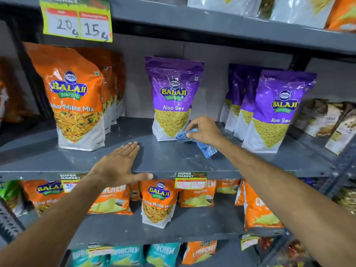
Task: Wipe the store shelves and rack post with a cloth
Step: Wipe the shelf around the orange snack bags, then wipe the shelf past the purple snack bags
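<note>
Nearest, at 6 o'clock: a lower shelf [123, 230] of orange and teal snack packs, not part of the present stroke.

Just above, at 7 o'clock of centre: left hand [117, 166] spread flat and empty, palm down on the front edge of the middle shelf [165, 160], thumb hooked over the lip near a price tag [190, 181]. Bracing, by the look of it.

Further in, at 3 o'clock of the left hand: right hand [204, 130] pinched shut on a blue checked cloth [198, 141], thumb and fingers bunching it, a loose tail trailing on the shelf toward 5 o'clock. Cloth touching the shelf and pressed against the lower right corner of the lone purple Aloo Sev pouch [172, 99].

Beyond, at 9 o'clock: an orange Mitha Mix pouch [75, 101] with more ranked behind. At 2 o'clock: a row of purple pouches [277, 112], front one close beside the right forearm.

Likely trouble: the lone pouch, upright and light, tipping backward or sliding if the cloth pushes its base. A wide sweep toward 3 o'clock apt to catch the forearm on the front purple pouch. Trailing cloth tail liable to snag. Pale streaks on the shelf suggesting dust not yet cleared. Rack post [344, 164] at the right, seemingly untouched.
</note>
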The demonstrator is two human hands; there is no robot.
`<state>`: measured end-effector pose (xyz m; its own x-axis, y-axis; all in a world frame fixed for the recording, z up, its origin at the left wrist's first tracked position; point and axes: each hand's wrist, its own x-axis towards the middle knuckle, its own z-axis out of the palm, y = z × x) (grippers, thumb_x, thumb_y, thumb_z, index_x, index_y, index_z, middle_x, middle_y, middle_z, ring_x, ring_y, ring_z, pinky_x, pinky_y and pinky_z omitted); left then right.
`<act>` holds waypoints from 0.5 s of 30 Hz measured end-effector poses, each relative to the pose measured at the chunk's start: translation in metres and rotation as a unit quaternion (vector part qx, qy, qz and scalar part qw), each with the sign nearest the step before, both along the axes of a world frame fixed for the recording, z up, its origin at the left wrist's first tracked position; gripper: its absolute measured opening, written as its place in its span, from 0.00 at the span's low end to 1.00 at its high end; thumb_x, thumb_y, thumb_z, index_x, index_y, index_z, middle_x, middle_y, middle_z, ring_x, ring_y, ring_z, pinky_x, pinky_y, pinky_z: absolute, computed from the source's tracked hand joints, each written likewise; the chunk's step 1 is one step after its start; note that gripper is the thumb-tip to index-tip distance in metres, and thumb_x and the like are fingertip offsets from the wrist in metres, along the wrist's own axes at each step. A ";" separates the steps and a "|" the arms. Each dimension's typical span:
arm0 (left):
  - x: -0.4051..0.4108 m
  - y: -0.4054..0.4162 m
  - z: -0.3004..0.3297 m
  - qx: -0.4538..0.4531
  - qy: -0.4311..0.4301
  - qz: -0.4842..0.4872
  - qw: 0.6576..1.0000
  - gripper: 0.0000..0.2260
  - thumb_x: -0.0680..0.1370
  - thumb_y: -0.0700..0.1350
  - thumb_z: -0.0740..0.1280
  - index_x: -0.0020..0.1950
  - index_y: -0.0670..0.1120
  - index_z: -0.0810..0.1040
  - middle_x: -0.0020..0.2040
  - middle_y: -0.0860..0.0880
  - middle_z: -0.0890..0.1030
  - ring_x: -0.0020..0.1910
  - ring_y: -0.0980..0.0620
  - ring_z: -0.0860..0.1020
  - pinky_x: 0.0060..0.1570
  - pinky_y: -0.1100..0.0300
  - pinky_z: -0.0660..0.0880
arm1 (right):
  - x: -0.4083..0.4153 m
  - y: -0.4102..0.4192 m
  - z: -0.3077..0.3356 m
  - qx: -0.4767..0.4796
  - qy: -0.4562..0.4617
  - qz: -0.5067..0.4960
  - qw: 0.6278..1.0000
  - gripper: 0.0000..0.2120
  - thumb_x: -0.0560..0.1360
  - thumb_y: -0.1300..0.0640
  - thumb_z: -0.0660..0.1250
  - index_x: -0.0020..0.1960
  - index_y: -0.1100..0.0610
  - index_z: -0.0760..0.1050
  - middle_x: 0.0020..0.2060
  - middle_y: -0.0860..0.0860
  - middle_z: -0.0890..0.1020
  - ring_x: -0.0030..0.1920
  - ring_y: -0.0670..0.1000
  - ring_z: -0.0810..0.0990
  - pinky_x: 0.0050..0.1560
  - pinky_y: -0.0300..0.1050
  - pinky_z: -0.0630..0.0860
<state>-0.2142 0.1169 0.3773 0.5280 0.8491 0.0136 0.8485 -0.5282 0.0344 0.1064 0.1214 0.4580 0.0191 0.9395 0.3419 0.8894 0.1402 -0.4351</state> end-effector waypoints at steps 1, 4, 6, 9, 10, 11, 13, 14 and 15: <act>0.000 0.000 0.000 0.002 0.000 0.001 1.000 0.60 0.66 0.87 0.46 0.85 0.48 0.41 0.86 0.50 0.43 0.85 0.51 0.45 0.84 0.52 0.46 | -0.003 -0.001 -0.001 -0.025 -0.027 0.001 0.999 0.09 0.69 0.58 0.80 0.49 0.54 0.88 0.44 0.48 0.87 0.45 0.45 0.81 0.49 0.41 0.76; 0.001 0.001 -0.001 0.006 0.000 0.002 1.000 0.60 0.66 0.87 0.47 0.85 0.48 0.41 0.86 0.50 0.44 0.85 0.51 0.45 0.84 0.51 0.48 | -0.009 -0.011 0.000 -0.062 -0.048 0.018 0.997 0.09 0.68 0.57 0.81 0.47 0.53 0.88 0.46 0.47 0.88 0.44 0.44 0.81 0.51 0.43 0.80; 0.001 0.002 -0.001 0.008 0.001 0.003 1.000 0.60 0.66 0.87 0.46 0.85 0.48 0.41 0.86 0.50 0.44 0.85 0.51 0.46 0.84 0.51 0.48 | -0.022 -0.018 0.009 -0.053 0.009 0.057 0.997 0.08 0.68 0.56 0.81 0.47 0.51 0.88 0.44 0.45 0.87 0.45 0.44 0.83 0.51 0.41 0.79; 0.000 0.003 -0.002 0.007 0.003 0.000 1.000 0.61 0.65 0.87 0.45 0.85 0.47 0.42 0.86 0.50 0.45 0.85 0.51 0.47 0.84 0.50 0.49 | -0.058 -0.012 0.018 -0.011 0.077 0.117 0.990 0.08 0.68 0.57 0.81 0.47 0.52 0.88 0.44 0.46 0.88 0.47 0.45 0.85 0.51 0.38 0.78; 0.000 0.003 -0.002 0.009 0.003 -0.001 1.000 0.61 0.65 0.87 0.45 0.85 0.47 0.43 0.86 0.49 0.46 0.85 0.51 0.47 0.84 0.50 0.50 | -0.070 -0.008 0.017 -0.007 0.069 0.127 0.989 0.08 0.69 0.58 0.81 0.47 0.52 0.88 0.44 0.46 0.88 0.46 0.44 0.85 0.50 0.37 0.78; -0.001 0.003 -0.003 0.011 0.001 0.000 1.000 0.61 0.65 0.87 0.45 0.85 0.47 0.43 0.86 0.49 0.46 0.85 0.51 0.48 0.84 0.49 0.50 | -0.080 -0.004 0.014 -0.009 0.051 0.128 0.990 0.08 0.69 0.58 0.80 0.48 0.53 0.88 0.44 0.47 0.88 0.46 0.44 0.85 0.50 0.37 0.78; 0.000 0.002 -0.002 0.013 -0.002 0.000 1.000 0.61 0.65 0.88 0.45 0.85 0.47 0.43 0.86 0.49 0.46 0.85 0.51 0.47 0.84 0.49 0.50 | -0.084 0.006 0.005 -0.015 0.023 0.110 0.994 0.09 0.69 0.58 0.80 0.48 0.54 0.88 0.44 0.48 0.88 0.46 0.46 0.85 0.48 0.40 0.78; 0.000 0.002 -0.002 0.013 -0.001 -0.001 1.000 0.62 0.65 0.88 0.45 0.85 0.47 0.43 0.86 0.49 0.45 0.85 0.51 0.47 0.84 0.50 0.50 | -0.079 0.009 0.002 -0.019 0.021 0.095 0.995 0.09 0.68 0.58 0.80 0.48 0.54 0.88 0.44 0.49 0.88 0.47 0.47 0.85 0.47 0.41 0.78; 0.000 0.001 -0.002 0.012 0.000 0.000 1.000 0.62 0.64 0.88 0.45 0.85 0.47 0.43 0.86 0.50 0.45 0.85 0.51 0.47 0.84 0.50 0.50 | -0.072 0.010 0.000 -0.024 0.021 0.078 0.996 0.09 0.68 0.58 0.80 0.48 0.53 0.88 0.45 0.49 0.88 0.47 0.48 0.85 0.48 0.42 0.78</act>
